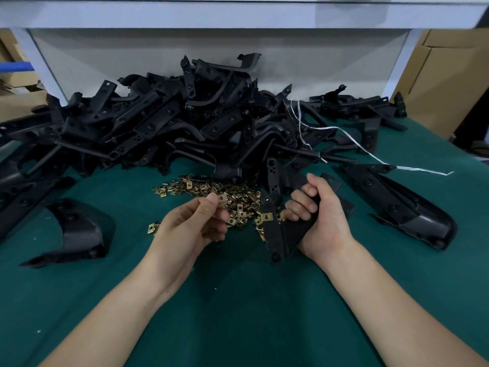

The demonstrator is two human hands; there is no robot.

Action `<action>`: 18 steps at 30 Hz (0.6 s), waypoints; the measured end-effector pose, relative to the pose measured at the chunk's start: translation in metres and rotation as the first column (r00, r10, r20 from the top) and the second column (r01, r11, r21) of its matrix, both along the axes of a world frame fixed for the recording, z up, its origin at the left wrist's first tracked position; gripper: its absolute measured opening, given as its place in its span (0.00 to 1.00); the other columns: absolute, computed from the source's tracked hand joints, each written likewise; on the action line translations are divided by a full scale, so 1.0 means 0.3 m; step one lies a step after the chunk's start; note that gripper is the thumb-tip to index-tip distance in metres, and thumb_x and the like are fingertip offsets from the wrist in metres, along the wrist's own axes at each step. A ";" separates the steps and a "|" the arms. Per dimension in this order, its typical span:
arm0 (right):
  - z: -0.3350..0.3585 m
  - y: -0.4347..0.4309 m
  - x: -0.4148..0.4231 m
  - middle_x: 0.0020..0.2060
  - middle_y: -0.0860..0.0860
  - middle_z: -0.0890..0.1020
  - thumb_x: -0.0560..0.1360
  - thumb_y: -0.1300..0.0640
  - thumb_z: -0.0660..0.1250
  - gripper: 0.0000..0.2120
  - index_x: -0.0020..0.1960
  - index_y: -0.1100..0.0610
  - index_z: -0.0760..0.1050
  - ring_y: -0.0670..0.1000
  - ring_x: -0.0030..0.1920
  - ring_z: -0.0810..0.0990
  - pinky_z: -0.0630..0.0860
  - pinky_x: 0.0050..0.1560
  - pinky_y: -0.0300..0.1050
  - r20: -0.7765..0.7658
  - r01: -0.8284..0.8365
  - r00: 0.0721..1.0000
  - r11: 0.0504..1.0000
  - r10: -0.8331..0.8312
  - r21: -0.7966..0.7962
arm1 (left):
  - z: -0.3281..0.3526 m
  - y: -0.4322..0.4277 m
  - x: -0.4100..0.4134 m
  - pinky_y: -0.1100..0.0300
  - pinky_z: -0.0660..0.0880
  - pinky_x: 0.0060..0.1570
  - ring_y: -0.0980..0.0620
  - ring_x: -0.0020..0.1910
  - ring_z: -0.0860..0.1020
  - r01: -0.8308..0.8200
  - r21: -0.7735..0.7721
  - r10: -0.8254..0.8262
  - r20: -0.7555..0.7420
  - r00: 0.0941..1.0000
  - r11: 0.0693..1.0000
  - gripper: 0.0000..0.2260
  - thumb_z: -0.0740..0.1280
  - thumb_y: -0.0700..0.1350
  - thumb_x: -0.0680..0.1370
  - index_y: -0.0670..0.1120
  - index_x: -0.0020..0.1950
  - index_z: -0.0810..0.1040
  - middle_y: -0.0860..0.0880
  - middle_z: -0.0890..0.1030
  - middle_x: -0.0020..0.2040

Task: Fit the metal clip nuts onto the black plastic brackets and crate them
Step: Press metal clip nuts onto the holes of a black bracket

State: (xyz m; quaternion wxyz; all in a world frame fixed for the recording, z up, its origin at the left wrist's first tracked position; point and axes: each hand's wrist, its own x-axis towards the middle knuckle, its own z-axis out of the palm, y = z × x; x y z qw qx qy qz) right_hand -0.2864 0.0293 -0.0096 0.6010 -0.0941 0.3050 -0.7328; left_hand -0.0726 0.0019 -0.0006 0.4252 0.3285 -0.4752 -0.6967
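Two bare forearms reach in from the near edge of the green mat (238,300) toward its middle. The left hand (190,223) is turned palm up with its fingers curled in, and its thumb and forefinger pinch one brass nut (222,198), held just above the nut pile (190,185). The right hand (322,221) is closed round a black bracket (272,234). Its fingers wrap over the wide part, and a narrow strip of the bracket points down toward the near edge. A fitted nut (266,216) sits clipped on that strip, just left of the right fingers.

The nut pile spreads over the middle of the mat, just beyond both hands and in front of the heap (158,123). A stray nut (152,228) lies apart from the pile, just beside the left hand on its left.

The heap of black brackets covers the far part of the mat from the left edge almost to the right edge, against a white panel (317,56). A white string (344,133) lies over the right side of the heap and trails onto the mat toward the right edge. A curved bracket (76,229) lies alone near the left edge, well apart from the hands. A long bracket (402,207) lies near the right edge, close to the right hand but not touching it. Cardboard boxes (444,75) stand beyond the far right corner.
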 end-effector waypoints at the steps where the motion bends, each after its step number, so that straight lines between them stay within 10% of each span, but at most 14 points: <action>1: 0.000 0.000 0.000 0.22 0.46 0.59 0.78 0.49 0.64 0.20 0.29 0.50 0.65 0.45 0.21 0.58 0.64 0.24 0.39 0.001 -0.001 1.000 1.000 0.001 0.000 | 0.000 0.001 -0.001 0.61 0.79 0.40 0.53 0.38 0.78 0.007 -0.004 -0.007 0.007 1.000 1.000 0.11 0.69 0.53 0.76 0.47 0.47 0.86 0.47 0.81 0.41; 18: -0.021 -0.010 -0.022 0.22 0.45 0.60 0.77 0.49 0.66 0.19 0.30 0.50 0.67 0.45 0.21 0.60 0.64 0.24 0.38 0.107 0.030 0.994 0.999 -0.026 -0.034 | -0.003 0.068 -0.036 0.61 0.79 0.41 0.52 0.39 0.80 0.247 0.054 -0.250 0.079 0.965 0.968 0.06 0.73 0.50 0.72 0.49 0.43 0.86 0.46 0.82 0.41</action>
